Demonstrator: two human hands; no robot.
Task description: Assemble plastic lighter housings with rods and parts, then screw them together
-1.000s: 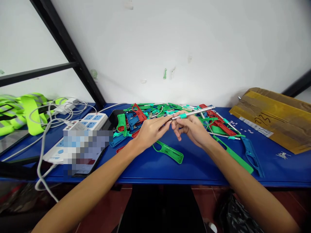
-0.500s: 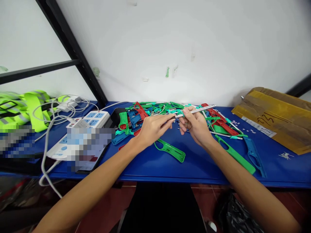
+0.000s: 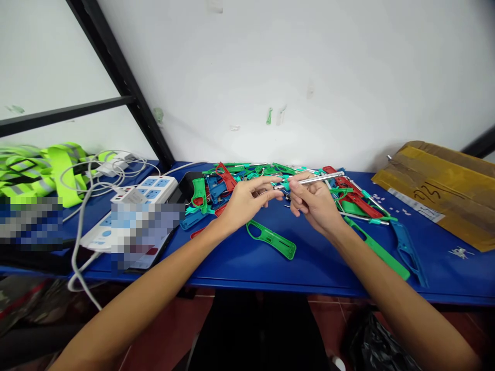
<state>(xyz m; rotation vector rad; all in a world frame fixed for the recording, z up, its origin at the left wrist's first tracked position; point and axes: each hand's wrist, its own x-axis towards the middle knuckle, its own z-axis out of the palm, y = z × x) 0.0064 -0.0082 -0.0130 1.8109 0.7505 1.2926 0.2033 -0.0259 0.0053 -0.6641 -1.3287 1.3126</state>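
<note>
A silver metal lighter tube with a teal plastic piece at its left end is held above the blue table. My right hand is closed on the tube near the teal piece, and the tube's bare end points right. At the left end, my left hand pinches with thumb and fingers around a small dark and silver part joined to the teal piece. The exact grip there is partly hidden. Below the hands lies a green lighter handle half, hollow side up.
Behind the hands spreads a pile of red, blue and green lighter shells and tubes. A green shell and a blue shell lie right. White power strips and cables are left. A taped carton stands right, near small white bits.
My left fingers have shifted from lying stretched along the tube's end to a rounded pinch. The tube has tipped nearer to level, and its teal piece shows more. The view has shifted slightly.
</note>
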